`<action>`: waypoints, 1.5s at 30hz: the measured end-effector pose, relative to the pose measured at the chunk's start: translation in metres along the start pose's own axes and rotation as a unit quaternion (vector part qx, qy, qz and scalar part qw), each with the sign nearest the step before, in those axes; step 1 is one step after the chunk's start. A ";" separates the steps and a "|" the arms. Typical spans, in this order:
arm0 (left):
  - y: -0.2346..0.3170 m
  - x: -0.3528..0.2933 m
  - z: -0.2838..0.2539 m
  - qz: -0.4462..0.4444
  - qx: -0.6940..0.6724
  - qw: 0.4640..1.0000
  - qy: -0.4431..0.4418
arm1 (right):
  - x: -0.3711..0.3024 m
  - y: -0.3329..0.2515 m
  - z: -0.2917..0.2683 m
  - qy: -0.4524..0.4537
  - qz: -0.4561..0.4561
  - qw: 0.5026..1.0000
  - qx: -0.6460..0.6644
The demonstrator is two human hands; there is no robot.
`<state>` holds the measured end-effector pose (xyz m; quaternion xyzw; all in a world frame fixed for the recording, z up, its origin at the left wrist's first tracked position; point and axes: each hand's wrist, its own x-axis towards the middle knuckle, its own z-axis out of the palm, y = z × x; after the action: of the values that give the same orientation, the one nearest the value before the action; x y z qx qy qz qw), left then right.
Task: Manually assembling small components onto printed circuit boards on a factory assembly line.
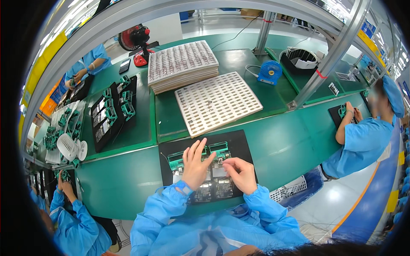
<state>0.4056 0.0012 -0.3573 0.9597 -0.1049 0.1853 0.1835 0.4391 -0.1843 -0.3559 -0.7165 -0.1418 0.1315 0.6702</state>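
Note:
My left hand (195, 167), with a blue wrist strap, lies over the left part of a row of circuit boards (224, 187), its fingers stretched out and apart. Close to its right, my right hand (241, 174) has thumb and forefinger pinched together above the boards. A small silvery piece (220, 161) shows at those fingertips; whether it is held or sits on the board, I cannot tell. Green frames (218, 147) line the far edge of the boards. Everything rests on a black mat (239, 143). The left palm hides part of the boards.
Beyond the mat lies a white tray (220, 102) of small parts, beside a stack of similar trays (183, 64). A blue fan (269, 72) and a red fan (139, 45) stand farther back. Black boards with green-framed assemblies (110, 109) lie left. Co-workers (363, 141) sit on both sides.

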 end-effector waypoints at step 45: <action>-0.047 -0.036 -0.029 -0.073 -0.048 0.996 0.006 | 0.177 0.013 0.101 -0.030 -0.109 0.865 -0.488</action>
<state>0.3764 0.0601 -0.3613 0.9536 -0.0420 0.1719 0.2436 0.5653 -0.0245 -0.3754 -0.9279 -0.2851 -0.0073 0.2404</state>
